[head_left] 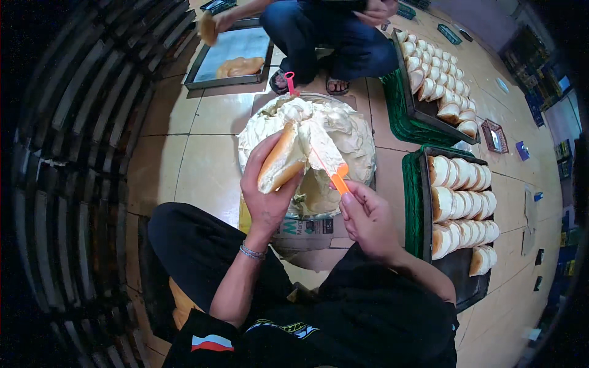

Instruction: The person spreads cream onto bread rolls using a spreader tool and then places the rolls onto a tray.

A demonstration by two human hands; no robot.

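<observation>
My left hand [268,193] grips a split bread roll [280,161], tilted with its cut side toward the right. In my right hand [367,216] is an orange-handled spatula [341,181], its blade coated with pale cream and held beside the roll's opening. Both hands are above a wide round basin [372,153] heaped with whipped cream [343,126]. A pink handle [289,81] sticks up at the basin's far edge.
To the right, two dark trays [423,230] on green crates [412,202] hold rows of cream-filled rolls [466,205]. Across the basin a person [328,34] squats, one hand holding a roll over a tray [236,49]. Dark stacked racks [80,165] line the left.
</observation>
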